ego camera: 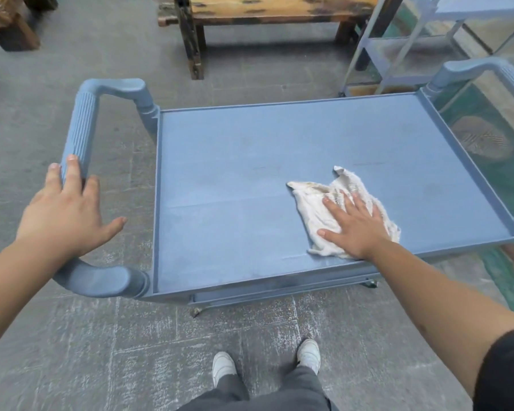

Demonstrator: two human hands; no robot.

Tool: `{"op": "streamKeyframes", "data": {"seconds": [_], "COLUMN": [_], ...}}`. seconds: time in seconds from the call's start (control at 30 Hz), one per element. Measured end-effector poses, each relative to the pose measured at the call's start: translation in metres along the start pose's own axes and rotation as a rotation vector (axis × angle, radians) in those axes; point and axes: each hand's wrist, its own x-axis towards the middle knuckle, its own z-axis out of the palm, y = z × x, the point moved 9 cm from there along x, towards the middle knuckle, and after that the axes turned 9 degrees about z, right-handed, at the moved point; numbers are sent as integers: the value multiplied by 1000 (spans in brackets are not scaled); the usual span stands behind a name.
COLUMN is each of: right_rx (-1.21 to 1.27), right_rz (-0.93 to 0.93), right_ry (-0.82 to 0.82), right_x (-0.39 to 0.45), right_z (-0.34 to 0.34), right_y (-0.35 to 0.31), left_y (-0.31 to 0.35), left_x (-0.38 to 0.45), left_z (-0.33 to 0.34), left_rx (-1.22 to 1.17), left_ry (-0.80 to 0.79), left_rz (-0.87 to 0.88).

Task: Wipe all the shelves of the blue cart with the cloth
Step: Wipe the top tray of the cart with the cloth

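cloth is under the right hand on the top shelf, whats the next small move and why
Probably sweep the cloth leftward across the top shelf. The right hand presses it flat near the shelf's near right edge, so the whole left and far part lies uncovered. The left hand rests on the handle, which should steady the cart during the stroke.

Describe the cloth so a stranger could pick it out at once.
Find the blue cart in the middle of the floor. On its top shelf, near the front right corner, lies the cloth under the right hand. It is crumpled, off-white, and the only loose thing there.
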Motion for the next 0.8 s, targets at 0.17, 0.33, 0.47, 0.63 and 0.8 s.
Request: {"op": "streamKeyframes", "data": {"seconds": [0.17, 0.33, 0.47, 0.63, 0.8], "right_rx": [39, 27, 0, 5, 59], "right_rz": [146, 213, 187, 176, 159], "right_ry": [-56, -114, -101, -92, 26], "right_x": [8, 11, 11, 13, 16], "right_z": [-6, -12, -10, -8, -17], "right_y": [99, 147, 141, 142, 140], "left_y": [1, 6, 65, 253, 331], "left_x": [-2, -4, -2, 27, 48], "left_z": [-11, -17, -27, -4, 17], "left_rx": [35, 33, 34, -444, -460], "left_ry": [-21, -121, -28, -125, -141], "left_rz": [-69, -155, -158, -20, 41]}}
